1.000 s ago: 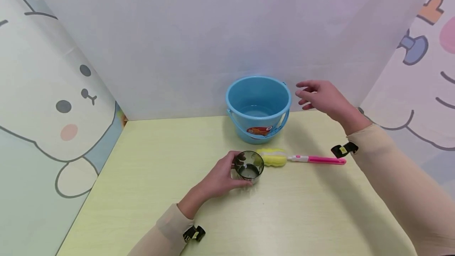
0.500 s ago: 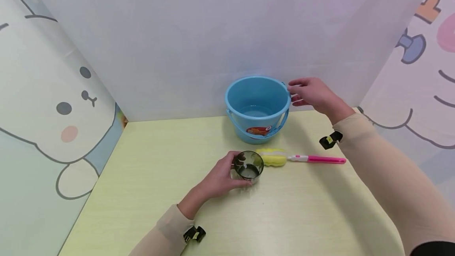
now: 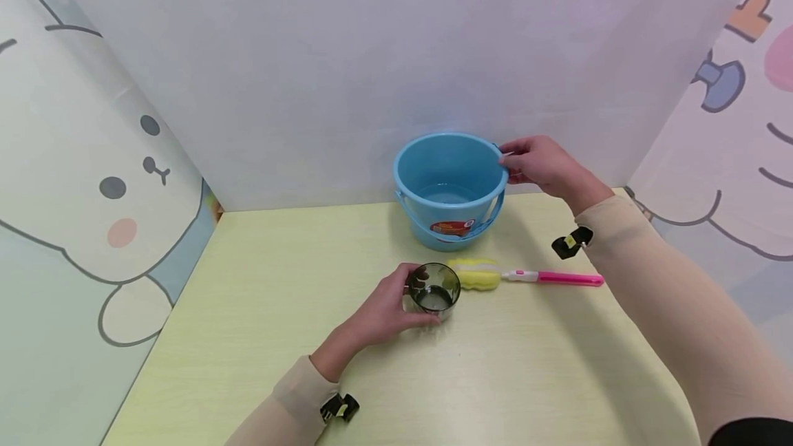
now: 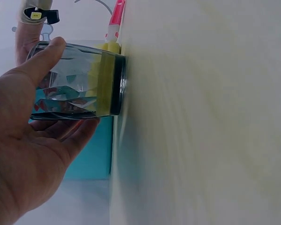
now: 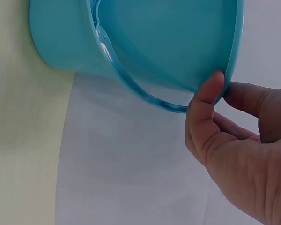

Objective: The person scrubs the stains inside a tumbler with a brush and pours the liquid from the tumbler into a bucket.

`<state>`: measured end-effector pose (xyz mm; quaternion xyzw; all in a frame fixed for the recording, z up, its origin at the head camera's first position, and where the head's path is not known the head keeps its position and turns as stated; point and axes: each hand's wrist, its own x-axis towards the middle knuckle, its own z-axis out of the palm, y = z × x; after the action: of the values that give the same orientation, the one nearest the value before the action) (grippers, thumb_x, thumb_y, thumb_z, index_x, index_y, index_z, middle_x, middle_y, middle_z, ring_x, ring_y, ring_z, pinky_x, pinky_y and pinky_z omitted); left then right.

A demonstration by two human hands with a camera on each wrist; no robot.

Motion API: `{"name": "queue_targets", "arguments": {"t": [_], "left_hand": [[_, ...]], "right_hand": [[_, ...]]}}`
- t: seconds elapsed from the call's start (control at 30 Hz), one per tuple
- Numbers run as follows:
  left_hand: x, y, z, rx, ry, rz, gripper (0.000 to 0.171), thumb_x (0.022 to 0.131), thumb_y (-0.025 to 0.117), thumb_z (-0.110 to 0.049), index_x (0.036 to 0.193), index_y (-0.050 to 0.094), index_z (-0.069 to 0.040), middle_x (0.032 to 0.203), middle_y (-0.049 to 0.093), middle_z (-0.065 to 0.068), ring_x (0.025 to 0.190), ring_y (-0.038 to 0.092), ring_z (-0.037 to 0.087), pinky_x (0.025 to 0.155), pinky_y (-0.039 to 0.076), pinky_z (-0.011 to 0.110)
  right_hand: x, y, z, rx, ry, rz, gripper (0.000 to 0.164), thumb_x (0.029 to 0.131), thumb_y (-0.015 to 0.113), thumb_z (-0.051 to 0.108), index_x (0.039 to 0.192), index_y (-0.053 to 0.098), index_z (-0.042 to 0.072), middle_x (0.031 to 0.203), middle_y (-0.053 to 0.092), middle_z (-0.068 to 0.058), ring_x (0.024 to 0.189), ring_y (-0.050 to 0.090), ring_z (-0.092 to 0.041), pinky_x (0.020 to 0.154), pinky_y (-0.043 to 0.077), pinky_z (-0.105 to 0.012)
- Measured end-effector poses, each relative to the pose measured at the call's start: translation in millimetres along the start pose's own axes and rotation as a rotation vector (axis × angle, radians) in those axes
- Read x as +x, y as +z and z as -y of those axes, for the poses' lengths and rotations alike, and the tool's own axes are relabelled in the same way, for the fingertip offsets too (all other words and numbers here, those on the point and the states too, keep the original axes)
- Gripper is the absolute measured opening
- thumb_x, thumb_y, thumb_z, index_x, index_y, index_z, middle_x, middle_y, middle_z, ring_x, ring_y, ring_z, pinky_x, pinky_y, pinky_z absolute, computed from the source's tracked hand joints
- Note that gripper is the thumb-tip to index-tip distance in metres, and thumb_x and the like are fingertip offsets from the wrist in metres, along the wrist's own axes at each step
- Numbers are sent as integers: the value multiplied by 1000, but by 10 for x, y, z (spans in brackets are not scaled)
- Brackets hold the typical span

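My left hand point(image 3: 385, 310) grips a dark, clear drinking glass point(image 3: 436, 296) upright on the table. In the left wrist view the thumb lies along one side of the glass point(image 4: 75, 82) and the fingers curl round the other. My right hand point(image 3: 545, 167) pinches the rim of a light blue bucket point(image 3: 446, 215) on its right side. The right wrist view shows fingertips and thumb on both sides of the bucket's rim point(image 5: 236, 44). A sponge bottle brush point(image 3: 476, 274), with yellow head and pink handle, lies between glass and bucket, its head next to the glass.
The bucket stands at the back of the pale wooden table point(image 3: 297, 274), close to the white back wall point(image 3: 322, 88). Its blue handle point(image 5: 131, 82) hangs down at the front. Cartoon-printed panels point(image 3: 68, 177) flank the table. Some clear liquid seems to lie in the bucket.
My right hand has moved left from beside the bucket to its rim and taken hold of it. The left hand, glass and brush stay in place.
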<state>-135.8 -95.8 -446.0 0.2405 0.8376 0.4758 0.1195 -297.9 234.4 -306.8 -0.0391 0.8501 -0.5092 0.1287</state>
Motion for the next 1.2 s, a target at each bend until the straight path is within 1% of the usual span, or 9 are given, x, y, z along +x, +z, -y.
{"name": "queue_targets", "arguments": {"t": [0.07, 0.13, 0.43, 0.63, 0.77, 0.9, 1.03, 1.13, 1.2], "left_hand": [[2, 3, 3, 5, 2, 0, 86, 83, 95, -30, 150, 43, -10, 142, 60, 2, 129, 59, 19, 109, 52, 38], [3, 6, 6, 9, 3, 0, 86, 83, 95, -30, 150, 43, -11, 142, 60, 2, 129, 59, 19, 109, 52, 38], [2, 6, 4, 7, -5, -1, 87, 83, 95, -31, 150, 43, -11, 142, 60, 2, 129, 59, 19, 109, 52, 38], [-5, 6, -3, -3, -12, 0, 87, 83, 95, -32, 150, 43, -11, 142, 59, 2, 130, 59, 21, 109, 52, 39], [-9, 4, 1, -10, -8, -4, 87, 83, 95, -32, 150, 43, -11, 142, 60, 2, 130, 59, 21, 109, 51, 39], [-18, 1, 6, -3, -9, -16, 87, 83, 95, -33, 150, 44, -11, 141, 60, 2, 129, 59, 21, 109, 51, 40], [-29, -3, 3, 8, -22, -29, 88, 83, 95, -36, 151, 45, -10, 141, 59, 3, 129, 58, 22, 109, 52, 42], [-38, -4, 3, 11, -27, -36, 89, 82, 95, -37, 151, 45, -9, 142, 59, 4, 130, 58, 22, 109, 51, 43], [-43, -3, 5, 10, -26, -37, 89, 82, 95, -36, 151, 45, -9, 142, 59, 5, 130, 59, 23, 109, 52, 43]], "right_hand": [[-1, -12, -6, 14, 8, 6, 52, 111, 59, 17, 157, 45, -2, 144, 57, -29, 106, 70, -28, 89, 62, -31], [-5, -23, -14, 28, 13, 19, 53, 111, 59, 16, 158, 44, -2, 145, 56, -29, 107, 70, -28, 88, 62, -30], [-4, -60, -60, 39, -4, 60, 53, 111, 56, 11, 160, 40, -3, 149, 53, -27, 120, 66, -38, 93, 61, -32], [-16, -62, -72, 52, -12, 62, 54, 111, 56, 11, 160, 39, -4, 152, 52, -26, 128, 60, -44, 92, 61, -30], [-17, -53, -69, 51, -7, 54, 54, 111, 57, 11, 160, 40, -4, 151, 52, -26, 126, 62, -42, 92, 61, -30], [-3, -42, -72, 49, -5, 47, 54, 111, 58, 12, 159, 41, -3, 151, 53, -26, 124, 64, -39, 97, 59, -34], [6, -40, -74, 48, -10, 48, 54, 111, 57, 12, 160, 41, -3, 151, 53, -26, 126, 62, -42, 100, 57, -38], [7, -46, -85, 57, -11, 55, 54, 111, 57, 12, 160, 41, -3, 152, 52, -25, 129, 60, -44, 99, 58, -36], [1, -52, -92, 63, -14, 66, 55, 111, 58, 12, 160, 39, -4, 152, 51, -26, 129, 61, -43, 98, 58, -34]]}}
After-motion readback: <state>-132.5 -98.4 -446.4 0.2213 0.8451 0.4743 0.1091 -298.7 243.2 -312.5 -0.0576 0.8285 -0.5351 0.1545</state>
